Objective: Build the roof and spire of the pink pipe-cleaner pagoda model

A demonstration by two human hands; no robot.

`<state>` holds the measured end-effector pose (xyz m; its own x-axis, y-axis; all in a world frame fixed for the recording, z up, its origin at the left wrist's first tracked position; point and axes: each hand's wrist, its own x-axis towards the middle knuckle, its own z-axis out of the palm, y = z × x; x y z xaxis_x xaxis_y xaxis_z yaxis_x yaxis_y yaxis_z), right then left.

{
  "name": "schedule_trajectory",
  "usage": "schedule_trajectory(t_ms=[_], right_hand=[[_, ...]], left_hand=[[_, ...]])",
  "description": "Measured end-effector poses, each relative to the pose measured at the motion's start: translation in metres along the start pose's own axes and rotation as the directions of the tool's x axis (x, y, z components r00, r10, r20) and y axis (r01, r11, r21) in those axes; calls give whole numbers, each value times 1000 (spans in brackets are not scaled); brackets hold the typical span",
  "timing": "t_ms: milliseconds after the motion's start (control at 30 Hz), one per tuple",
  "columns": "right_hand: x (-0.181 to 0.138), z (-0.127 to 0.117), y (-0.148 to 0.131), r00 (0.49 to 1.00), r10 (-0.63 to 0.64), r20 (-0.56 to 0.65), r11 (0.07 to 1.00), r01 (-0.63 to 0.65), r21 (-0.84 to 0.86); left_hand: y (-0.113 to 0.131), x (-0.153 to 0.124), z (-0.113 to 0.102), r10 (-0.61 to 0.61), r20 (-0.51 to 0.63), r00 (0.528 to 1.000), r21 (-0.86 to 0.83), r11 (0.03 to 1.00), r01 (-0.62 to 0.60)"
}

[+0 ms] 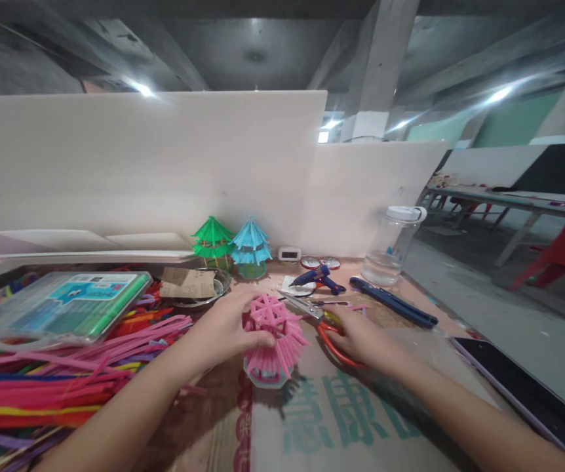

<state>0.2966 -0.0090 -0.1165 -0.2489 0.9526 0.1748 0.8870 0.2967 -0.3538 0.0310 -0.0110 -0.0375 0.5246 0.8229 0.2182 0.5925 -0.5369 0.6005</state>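
Note:
My left hand point(240, 328) is closed around the upper part of a small pink pavilion model point(278, 354), built of fuzzy pipe-cleaner strips on a pale base. Its top tier is an open lattice, and a fringe of strips spreads below. Just right of it, my right hand point(354, 334) touches orange-handled scissors point(334, 337), whose blades point left towards the model; the hand's grip is partly hidden. Behind the model stand a green pavilion model point(212, 242) and a light blue one point(252, 246).
Loose pipe cleaners point(66, 387) and a case of markers point(66, 305) cover the left. A blue glue gun point(314, 278), dark blue pliers-like tool point(393, 303), water bottle point(393, 249) and phone point(523, 393) lie around the right. White panels point(155, 164) rise behind.

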Motion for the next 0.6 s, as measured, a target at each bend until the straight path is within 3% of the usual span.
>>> schedule_trajectory(t_ms=[133, 267, 433, 600], right_hand=[[1, -15, 3, 993, 29, -111, 998, -23, 59], [-4, -37, 4, 986, 33, -164, 993, -14, 114], [-23, -65, -8, 934, -186, -305, 959, 240, 149], [-39, -78, -21, 855, -375, -358, 924, 377, -70]], left_hand=[[-4, 2, 0, 72, 13, 997, 33, 997, -73], [-1, 0, 1, 235, 4, 972, 76, 969, -235], [1, -7, 0, 435, -104, 895, 245, 883, -400], [3, -6, -2, 569, -152, 808, 393, 785, -478]])
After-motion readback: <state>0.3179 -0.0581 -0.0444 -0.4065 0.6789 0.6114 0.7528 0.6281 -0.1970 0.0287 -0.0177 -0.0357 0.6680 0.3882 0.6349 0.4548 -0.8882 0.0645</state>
